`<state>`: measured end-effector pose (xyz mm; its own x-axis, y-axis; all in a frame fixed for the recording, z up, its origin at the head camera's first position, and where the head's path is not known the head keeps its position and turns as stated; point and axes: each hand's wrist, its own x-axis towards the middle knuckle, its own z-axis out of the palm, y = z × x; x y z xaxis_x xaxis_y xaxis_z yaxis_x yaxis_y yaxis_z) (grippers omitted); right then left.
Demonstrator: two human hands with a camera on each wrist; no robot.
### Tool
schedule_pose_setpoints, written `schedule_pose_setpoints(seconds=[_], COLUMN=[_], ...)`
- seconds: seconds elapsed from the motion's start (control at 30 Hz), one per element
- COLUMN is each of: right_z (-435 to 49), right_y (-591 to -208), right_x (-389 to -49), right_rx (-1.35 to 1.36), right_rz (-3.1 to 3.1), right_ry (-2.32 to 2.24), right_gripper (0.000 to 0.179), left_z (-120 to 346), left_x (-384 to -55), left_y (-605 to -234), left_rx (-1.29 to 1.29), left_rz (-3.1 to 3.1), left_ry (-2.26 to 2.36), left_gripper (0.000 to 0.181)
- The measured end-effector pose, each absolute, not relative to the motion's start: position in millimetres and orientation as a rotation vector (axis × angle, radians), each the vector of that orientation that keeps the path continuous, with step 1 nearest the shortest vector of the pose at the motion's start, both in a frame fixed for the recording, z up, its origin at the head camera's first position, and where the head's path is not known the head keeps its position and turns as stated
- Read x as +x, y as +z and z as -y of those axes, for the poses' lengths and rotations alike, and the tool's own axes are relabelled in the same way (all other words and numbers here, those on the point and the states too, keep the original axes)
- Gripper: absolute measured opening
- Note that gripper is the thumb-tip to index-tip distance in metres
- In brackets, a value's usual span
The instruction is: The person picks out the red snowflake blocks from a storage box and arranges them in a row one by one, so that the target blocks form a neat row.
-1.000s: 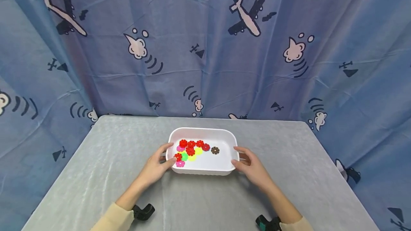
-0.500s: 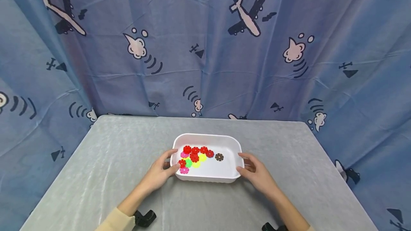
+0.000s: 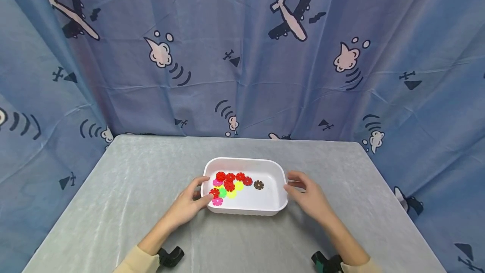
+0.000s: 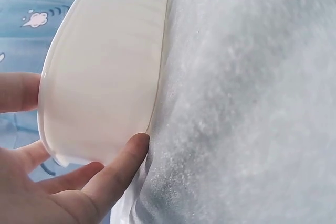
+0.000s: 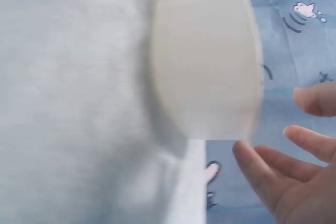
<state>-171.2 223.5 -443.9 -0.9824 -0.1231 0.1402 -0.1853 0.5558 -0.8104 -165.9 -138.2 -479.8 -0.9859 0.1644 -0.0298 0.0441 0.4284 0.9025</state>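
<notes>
A white rectangular plastic tray [image 3: 261, 201] sits mid-table in the head view. Notched, flower-shaped plastic discs lie inside, mostly at its left: several red discs [image 3: 229, 186], yellow discs [image 3: 239, 186], a green disc [image 3: 222, 192] and pink discs [image 3: 217, 202]. One brown disc [image 3: 258, 185] lies apart, further right. My left hand [image 3: 185, 206] grips the tray's left end, thumb at the rim and fingers along the outer wall [image 4: 100, 77]. Just off the right end is my right hand [image 3: 311, 197], fingers loosely spread with nothing in them; the right wrist view shows a gap to the thumb.
A pale grey cloth [image 3: 151, 159] covers the table all round the tray. Behind and at both sides hangs a blue curtain [image 3: 197, 108] printed with planes and clouds. Black wrist devices [image 3: 171, 257] sit at both wrists, by the beige sleeves.
Both hands brought the tray nearer to me and slightly right, discs inside. Since then the tray has stayed put, and my right hand has let go and moved off to the right.
</notes>
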Motion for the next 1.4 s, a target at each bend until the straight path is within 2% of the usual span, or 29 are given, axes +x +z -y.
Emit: schedule_pose_setpoints(seconds=[0.23,0.43,0.93,1.4], right_z=[-207,-179,-127,-122], right_y=[-417,-414,-432,-464], right_x=[-181,-195,-240,-255], right_rx=[0.324,0.369,0.450,0.528], right_rz=[2.691,2.763,3.011,3.108], right_ry=[1.284,1.255,1.098,0.932], right_gripper=[0.036,0.035,0.032,0.026], left_z=[138,138,138,138], left_x=[-168,-170,-167,-164], left_y=[-479,-479,-475,-476], left_rx=[0.175,0.173,0.156,0.177], left_rz=[-2.558,-2.553,-2.600,-2.577], left_ry=[1.628,1.660,1.578,1.575], left_gripper=[0.053,0.052,0.051,0.051])
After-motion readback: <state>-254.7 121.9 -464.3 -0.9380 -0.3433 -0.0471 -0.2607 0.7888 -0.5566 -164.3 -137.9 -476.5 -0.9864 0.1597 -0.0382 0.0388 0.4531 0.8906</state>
